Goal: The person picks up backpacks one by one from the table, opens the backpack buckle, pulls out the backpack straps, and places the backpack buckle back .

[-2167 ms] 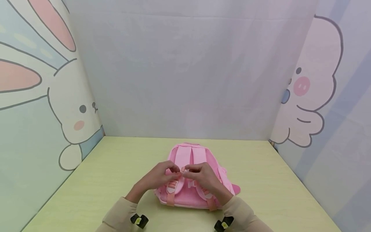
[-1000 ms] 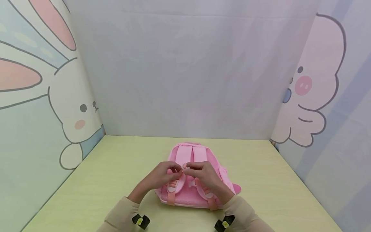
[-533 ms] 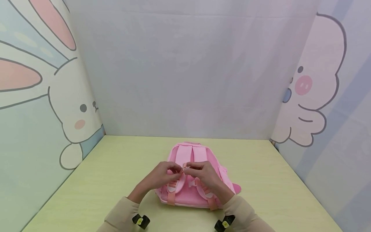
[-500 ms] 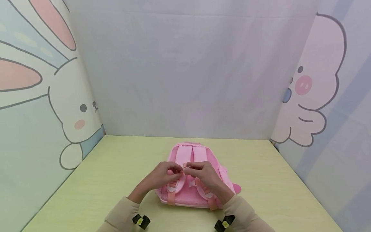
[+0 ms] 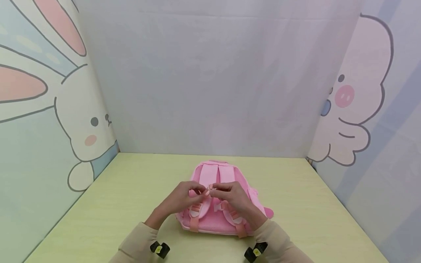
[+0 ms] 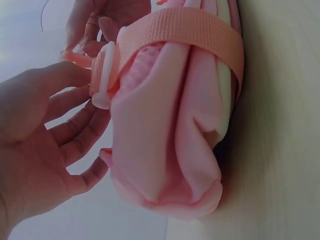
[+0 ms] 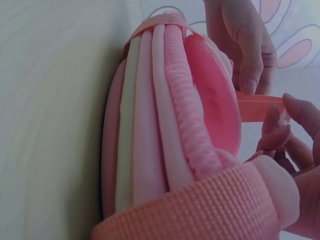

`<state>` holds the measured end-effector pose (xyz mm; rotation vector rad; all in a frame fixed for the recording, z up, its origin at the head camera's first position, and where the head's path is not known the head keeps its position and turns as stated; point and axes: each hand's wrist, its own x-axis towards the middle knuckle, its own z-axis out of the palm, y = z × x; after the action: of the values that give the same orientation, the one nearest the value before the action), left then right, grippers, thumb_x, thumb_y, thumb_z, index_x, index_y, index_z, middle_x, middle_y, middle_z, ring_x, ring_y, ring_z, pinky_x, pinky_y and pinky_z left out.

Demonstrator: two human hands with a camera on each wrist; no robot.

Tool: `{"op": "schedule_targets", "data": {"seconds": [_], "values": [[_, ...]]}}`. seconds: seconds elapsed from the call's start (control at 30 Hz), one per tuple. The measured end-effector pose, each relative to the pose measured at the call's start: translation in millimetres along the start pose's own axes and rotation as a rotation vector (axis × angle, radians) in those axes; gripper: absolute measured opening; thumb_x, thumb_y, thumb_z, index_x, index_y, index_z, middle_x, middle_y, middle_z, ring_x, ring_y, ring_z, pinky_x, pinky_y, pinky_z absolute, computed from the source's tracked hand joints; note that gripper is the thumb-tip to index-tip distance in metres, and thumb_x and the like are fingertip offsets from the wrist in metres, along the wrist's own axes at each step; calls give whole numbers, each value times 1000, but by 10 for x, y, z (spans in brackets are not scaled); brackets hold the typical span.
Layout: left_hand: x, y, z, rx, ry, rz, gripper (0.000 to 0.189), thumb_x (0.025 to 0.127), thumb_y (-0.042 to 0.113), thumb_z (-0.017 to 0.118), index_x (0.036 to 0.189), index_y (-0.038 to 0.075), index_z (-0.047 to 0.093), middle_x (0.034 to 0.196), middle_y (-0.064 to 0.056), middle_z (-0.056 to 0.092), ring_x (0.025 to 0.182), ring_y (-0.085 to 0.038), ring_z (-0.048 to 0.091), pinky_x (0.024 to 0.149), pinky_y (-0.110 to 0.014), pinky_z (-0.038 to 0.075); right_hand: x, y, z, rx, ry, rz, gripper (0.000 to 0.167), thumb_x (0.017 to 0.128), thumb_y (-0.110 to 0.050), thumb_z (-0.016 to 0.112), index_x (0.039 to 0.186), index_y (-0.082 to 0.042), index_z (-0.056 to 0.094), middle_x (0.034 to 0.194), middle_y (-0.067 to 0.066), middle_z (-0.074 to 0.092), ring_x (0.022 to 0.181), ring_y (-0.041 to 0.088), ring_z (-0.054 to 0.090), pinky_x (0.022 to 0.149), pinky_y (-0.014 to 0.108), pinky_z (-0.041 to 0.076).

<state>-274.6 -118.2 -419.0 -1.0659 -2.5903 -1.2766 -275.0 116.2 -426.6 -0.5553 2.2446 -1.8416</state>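
Note:
A pink backpack (image 5: 213,219) lies on the table with its shoulder straps facing up. Over its left shoulder strap, my left hand (image 5: 181,197) and right hand (image 5: 232,197) meet fingertip to fingertip. Between them runs a narrow orange webbing strap (image 7: 254,108), pinched by both hands; a small pale piece at its right end is mostly covered by fingers. On the other shoulder strap hangs a white buckle piece (image 5: 217,207). The left wrist view shows a white strap adjuster (image 6: 104,77) beside the left fingers.
The pale yellow-green table (image 5: 296,204) extends around the backpack. A grey back wall (image 5: 210,80) and side walls with a cartoon rabbit (image 5: 82,113) and another cartoon animal (image 5: 358,73) enclose it. Orange lower straps (image 5: 194,224) reach the backpack's near edge.
Both hands stay at the orange strap. The left fingers have shifted slightly upward and the fingertips have turned a little. The backpack stays in place.

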Motion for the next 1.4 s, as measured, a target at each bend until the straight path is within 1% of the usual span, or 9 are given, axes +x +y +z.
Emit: {"op": "schedule_targets", "data": {"seconds": [0.27, 0.5, 0.6, 0.67, 0.83, 0.93, 1.1, 1.3, 1.4], "values": [[4, 36, 16, -13, 5, -4, 16, 96, 18, 69, 111, 13, 74, 97, 9, 68, 91, -10, 62, 79, -36, 54, 10, 19, 3, -7, -22, 3, 32, 91, -33, 75, 115, -12, 76, 107, 4, 73, 97, 20, 61, 86, 36, 50], [23, 69, 40, -103, 35, -86, 33, 95, 27, 71, 122, 9, 66, 104, 5, 69, 95, -13, 64, 87, -41, 52, -2, 17, 4, 8, -33, -6, 32, 92, -31, 74, 115, -9, 75, 101, 5, 73, 92, 20, 58, 84, 37, 48], [10, 48, 6, -100, 13, -106, 36, 93, 27, 72, 122, 7, 65, 106, 1, 68, 97, -16, 64, 84, -38, 52, 0, 20, 3, 11, -29, 4, 33, 91, -32, 74, 116, -9, 75, 100, 5, 73, 91, 20, 58, 83, 36, 49], [-1, 38, -21, -88, -12, -115, 31, 93, 26, 73, 118, 8, 68, 103, 1, 68, 95, -16, 63, 81, -36, 53, 2, 26, 0, 8, -27, 9, 36, 91, -33, 75, 118, -8, 74, 102, 5, 73, 93, 21, 59, 83, 35, 49], [6, 21, -16, -64, -70, -116, 20, 92, 20, 74, 108, 9, 73, 94, 6, 67, 88, -13, 62, 77, -29, 53, 4, 24, -3, 3, -24, 23, 45, 90, -35, 75, 122, -4, 71, 105, 4, 73, 94, 19, 60, 84, 34, 50], [12, 25, 6, -63, -84, -105, 17, 92, 19, 74, 107, 11, 73, 93, 9, 67, 88, -11, 61, 78, -28, 53, 2, 16, -7, 8, -24, 26, 43, 90, -34, 75, 121, -4, 72, 105, 4, 73, 93, 18, 59, 83, 34, 49], [14, 38, 12, -74, -68, -91, 15, 94, 19, 72, 107, 12, 73, 94, 8, 67, 89, -13, 61, 78, -30, 53, 3, 12, -15, 32, -40, 20, 35, 91, -33, 74, 118, -9, 74, 102, 4, 71, 91, 18, 56, 83, 33, 49], [19, 43, 34, -89, -22, -112, 18, 95, 22, 70, 110, 12, 73, 97, 7, 67, 91, -15, 62, 77, -29, 52, 11, 24, -17, 70, -59, 18, 32, 92, -30, 74, 114, -6, 74, 89, 5, 62, 84, 17, 52, 76, 29, 47], [28, 42, 64, -111, 10, -127, 21, 95, 23, 71, 111, 10, 72, 99, 5, 68, 92, -15, 62, 78, -29, 53, 16, 27, -14, 83, -64, 17, 33, 92, -29, 74, 114, -5, 73, 90, 5, 63, 84, 15, 52, 76, 27, 47]]}}
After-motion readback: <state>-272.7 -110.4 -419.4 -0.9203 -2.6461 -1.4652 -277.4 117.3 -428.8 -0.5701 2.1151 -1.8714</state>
